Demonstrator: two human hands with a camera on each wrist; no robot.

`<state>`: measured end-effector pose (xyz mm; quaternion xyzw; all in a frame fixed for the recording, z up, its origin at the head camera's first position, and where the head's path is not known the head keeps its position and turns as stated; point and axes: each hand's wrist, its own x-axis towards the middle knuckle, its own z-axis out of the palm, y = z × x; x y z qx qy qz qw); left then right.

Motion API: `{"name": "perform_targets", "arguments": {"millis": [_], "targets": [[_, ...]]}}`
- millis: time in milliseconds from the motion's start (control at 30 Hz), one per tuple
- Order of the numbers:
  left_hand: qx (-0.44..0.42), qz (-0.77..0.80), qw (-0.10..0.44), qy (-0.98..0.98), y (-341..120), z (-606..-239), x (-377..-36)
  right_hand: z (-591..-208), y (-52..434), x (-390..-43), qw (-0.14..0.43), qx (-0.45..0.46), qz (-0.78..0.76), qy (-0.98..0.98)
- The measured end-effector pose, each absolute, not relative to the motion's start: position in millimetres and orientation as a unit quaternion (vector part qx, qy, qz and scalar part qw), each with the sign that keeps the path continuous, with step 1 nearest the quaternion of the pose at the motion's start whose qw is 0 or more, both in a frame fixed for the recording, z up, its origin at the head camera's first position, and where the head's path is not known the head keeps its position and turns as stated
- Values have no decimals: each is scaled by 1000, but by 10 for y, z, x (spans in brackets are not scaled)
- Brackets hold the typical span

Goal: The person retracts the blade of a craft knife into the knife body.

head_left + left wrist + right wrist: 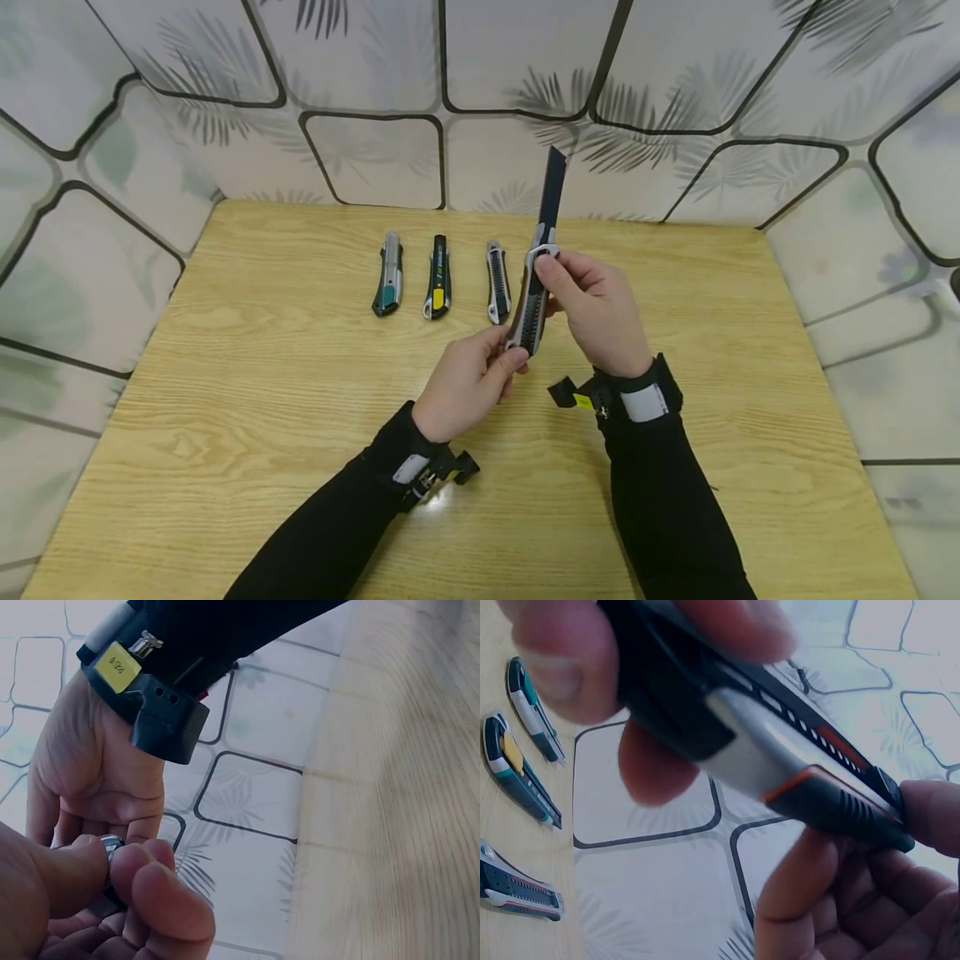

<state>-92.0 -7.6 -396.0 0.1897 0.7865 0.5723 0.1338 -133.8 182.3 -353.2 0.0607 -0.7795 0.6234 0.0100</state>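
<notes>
Both hands hold one silver-and-black utility knife (533,310), raised above the table and tilted. Its long dark blade (552,187) extends from the upper end. My left hand (467,379) pinches the butt end between thumb and fingers. Higher up, my right hand (603,312) grips the handle with the thumb on the slider. Red-orange trim and a slotted track show on the handle (799,754) in the right wrist view, where the blade is out of frame. Fingers hide most of the knife in the left wrist view; a small metallic part (112,844) shows.
Three more utility knives lie in a row on the wooden table (262,400): one with a teal slider (387,275), one black with a yellow slider (438,275), and a silver-and-black one (498,283). A patterned wall covering (367,158) rises behind the table and at its sides.
</notes>
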Motion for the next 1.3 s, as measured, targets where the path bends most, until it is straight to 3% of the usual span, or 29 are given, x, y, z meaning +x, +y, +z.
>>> {"name": "perform_targets", "arguments": {"millis": [333, 933, 1300], "targets": [[176, 584, 118, 784, -99, -3934, -921, -3563, 1769, -1329, -17, 86, 634, -768], [120, 619, 99, 770, -158, -3899, -959, -3638, 1801, -1373, -171, 180, 635, -732], [134, 582, 101, 795, -141, -3926, -971, -3810, 1893, -1543, -184, 85, 613, -763]]}}
